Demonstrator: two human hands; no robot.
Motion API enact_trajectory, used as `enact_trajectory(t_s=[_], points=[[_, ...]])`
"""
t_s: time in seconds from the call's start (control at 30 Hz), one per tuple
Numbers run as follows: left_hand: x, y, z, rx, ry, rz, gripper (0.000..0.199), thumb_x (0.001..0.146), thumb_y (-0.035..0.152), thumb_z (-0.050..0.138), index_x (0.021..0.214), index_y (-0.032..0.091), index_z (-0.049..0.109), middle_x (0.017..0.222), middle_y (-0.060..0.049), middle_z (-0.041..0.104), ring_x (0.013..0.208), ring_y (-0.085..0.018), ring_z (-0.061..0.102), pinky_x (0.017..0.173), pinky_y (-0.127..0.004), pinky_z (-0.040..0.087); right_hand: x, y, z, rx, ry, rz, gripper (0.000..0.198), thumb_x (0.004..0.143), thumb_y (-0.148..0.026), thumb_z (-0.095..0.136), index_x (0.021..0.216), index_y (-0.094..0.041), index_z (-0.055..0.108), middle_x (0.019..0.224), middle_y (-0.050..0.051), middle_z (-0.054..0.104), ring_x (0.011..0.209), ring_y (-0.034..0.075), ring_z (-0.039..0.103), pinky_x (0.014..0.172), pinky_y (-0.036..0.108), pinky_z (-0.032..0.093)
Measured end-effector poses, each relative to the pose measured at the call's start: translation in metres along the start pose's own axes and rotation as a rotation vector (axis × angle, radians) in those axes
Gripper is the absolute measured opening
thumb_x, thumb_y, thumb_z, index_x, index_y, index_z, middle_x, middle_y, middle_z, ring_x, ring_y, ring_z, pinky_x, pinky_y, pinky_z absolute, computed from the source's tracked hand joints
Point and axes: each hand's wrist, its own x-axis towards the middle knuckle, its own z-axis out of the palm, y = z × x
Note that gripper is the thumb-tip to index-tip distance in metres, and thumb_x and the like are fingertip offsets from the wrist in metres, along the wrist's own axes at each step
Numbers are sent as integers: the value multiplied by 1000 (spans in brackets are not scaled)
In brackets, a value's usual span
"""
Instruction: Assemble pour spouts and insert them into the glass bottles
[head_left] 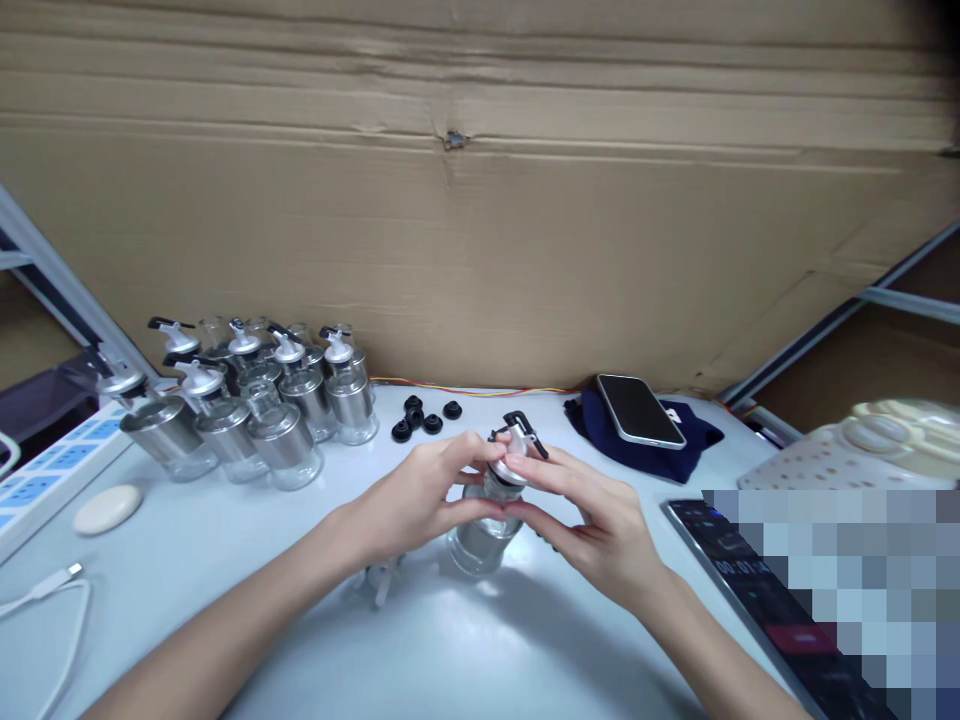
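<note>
A glass bottle [480, 548] with a metal sleeve stands on the table in front of me. At its neck sits a silver pour spout [516, 452] with a black flip lid. My left hand [431, 490] is closed on the spout from the left, fingers on top and thumb by the bottle neck. From the right, my right hand [600, 515] pinches the same spout, with its thumb low against the neck. Another spout [382, 580], partly hidden, lies below my left wrist. Behind the hands, several small black stoppers [433, 424] are scattered.
Several similar bottles [285, 450], many with spouts, crowd the back left. A power strip [52, 465], a white oval object [107, 509] and a cable [75, 620] lie at left. To the right are a phone [641, 410] on dark cloth and a larger screen [742, 570]. Cardboard [480, 260] walls the back.
</note>
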Motion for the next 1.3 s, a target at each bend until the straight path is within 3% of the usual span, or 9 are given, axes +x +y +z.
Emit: enact_trajectory(t_s=[0.4, 0.8, 1.3], points=[[0, -4, 3, 6, 40, 54, 15, 86, 23, 61, 97, 21, 51, 94, -2, 61, 82, -13, 64, 76, -27, 58, -1, -1, 1, -135, 31, -34, 33, 89, -12, 56, 118, -26, 63, 96, 8, 70, 84, 18, 71, 66, 26, 61], [2, -5, 7, 60, 126, 143, 16, 86, 29, 61, 80, 15, 54, 87, -5, 66, 74, -13, 65, 66, -25, 57, 0, -4, 5, -69, 80, -53, 30, 89, -9, 55, 112, -24, 67, 103, 9, 71, 83, 15, 70, 67, 22, 60], [2, 2, 5, 107, 106, 121, 17, 88, 28, 59, 75, 16, 57, 81, -4, 67, 71, -12, 64, 64, -23, 52, -1, -8, 4, -26, 67, -16, 40, 84, 0, 52, 112, -24, 68, 111, 8, 70, 94, 18, 70, 75, 25, 61]])
